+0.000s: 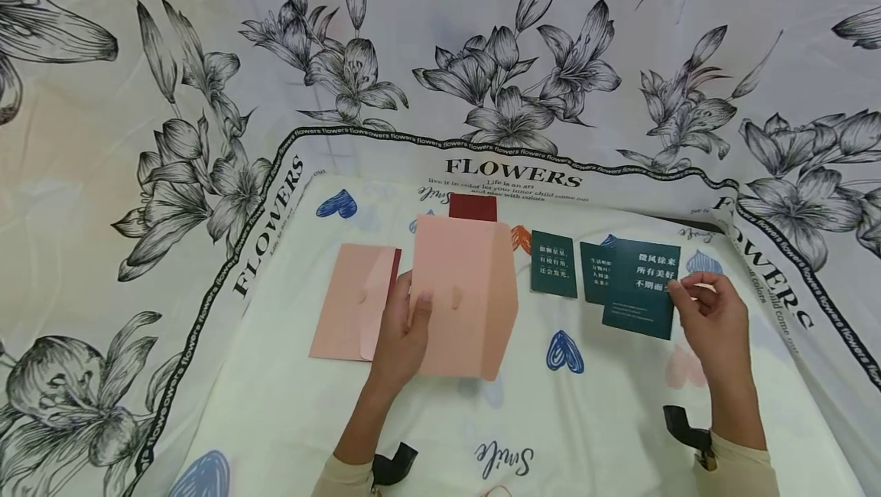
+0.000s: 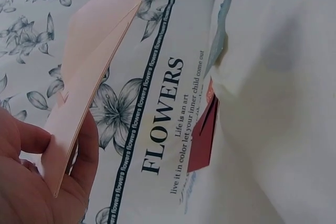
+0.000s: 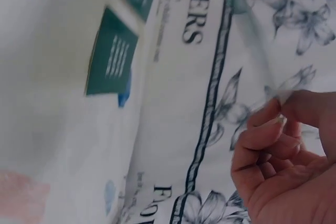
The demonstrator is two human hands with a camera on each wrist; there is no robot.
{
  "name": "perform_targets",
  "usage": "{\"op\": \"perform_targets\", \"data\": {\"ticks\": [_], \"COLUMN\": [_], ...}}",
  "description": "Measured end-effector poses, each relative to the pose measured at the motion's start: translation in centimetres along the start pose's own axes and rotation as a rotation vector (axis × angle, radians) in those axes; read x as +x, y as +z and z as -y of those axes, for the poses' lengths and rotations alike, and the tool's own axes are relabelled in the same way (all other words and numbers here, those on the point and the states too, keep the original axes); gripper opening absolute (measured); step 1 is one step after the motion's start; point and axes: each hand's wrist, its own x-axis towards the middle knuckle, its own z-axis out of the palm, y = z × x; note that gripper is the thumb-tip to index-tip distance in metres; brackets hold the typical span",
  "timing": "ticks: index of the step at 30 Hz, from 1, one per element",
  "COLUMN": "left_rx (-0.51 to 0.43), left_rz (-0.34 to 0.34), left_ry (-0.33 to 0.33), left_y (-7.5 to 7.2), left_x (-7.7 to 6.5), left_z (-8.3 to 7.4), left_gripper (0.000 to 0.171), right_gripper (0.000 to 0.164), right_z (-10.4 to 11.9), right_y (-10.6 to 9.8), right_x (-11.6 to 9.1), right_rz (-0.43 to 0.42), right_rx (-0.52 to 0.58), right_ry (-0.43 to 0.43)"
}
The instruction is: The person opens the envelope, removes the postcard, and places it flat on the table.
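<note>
My left hand (image 1: 401,332) grips a pink envelope (image 1: 457,290) by its left edge, thumb on the near face, with its flap (image 1: 501,298) folded out to the right. In the left wrist view the same envelope (image 2: 97,45) shows nearly edge-on between thumb and fingers. My right hand (image 1: 716,321) pinches a dark green card (image 1: 640,290) with white Chinese text at its right edge, held up over the table. Seen from the right wrist, that card is thin and blurred above the fingertips (image 3: 281,100). Part of a second green card (image 1: 592,275) shows behind it.
Another green card (image 1: 553,264) lies between the envelope and the held card. On the left lies a second pink envelope (image 1: 344,298) with a dark red edge along its right side. A dark red piece (image 1: 473,207) lies beyond the held envelope. The printed cloth (image 1: 523,413) covers table and backdrop.
</note>
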Motion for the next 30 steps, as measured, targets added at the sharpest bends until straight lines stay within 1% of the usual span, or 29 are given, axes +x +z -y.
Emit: {"op": "perform_targets", "data": {"ticks": [3,6,9,14,16,22,26,30], "left_rx": [0.008,0.017,0.021,0.035,0.046,0.065,0.053,0.033], "left_rz": [0.001,0.001,0.007,0.016,0.012,-0.008,-0.004,-0.003], "left_ry": [-0.001,-0.003,0.002,0.002,-0.005,-0.029,-0.043,-0.052], "left_y": [0.0,-0.1,-0.2,-0.3,-0.4,-0.3,-0.2,-0.2], "left_x": [0.1,0.0,0.1,0.1,0.0,-0.2,-0.2,-0.2], "left_z": [0.0,0.0,0.0,0.1,0.1,0.2,0.3,0.2], "left_gripper": [0.036,0.036,0.037,0.037,0.037,0.037,0.037,0.036], "right_gripper": [0.017,0.014,0.019,0.045,0.051,0.047,0.048,0.049], "right_z": [-0.7,-1.3,-1.9,-3.2,-3.8,-6.1,-7.0,-7.2], "right_y": [-0.9,-1.6,-2.0,-2.4,-2.4,-2.7,-2.8,-2.3], "right_x": [1.8,3.1,4.2,6.4,7.3,9.7,10.5,11.2], "right_rz": [-0.025,-0.027,-0.018,0.031,0.052,0.105,0.141,0.169], "right_rx": [0.017,0.008,-0.055,-0.209,-0.255,-0.359,-0.379,-0.370], "right_ry": [0.024,0.019,0.025,0.012,-0.010,-0.063,-0.043,-0.028]}}
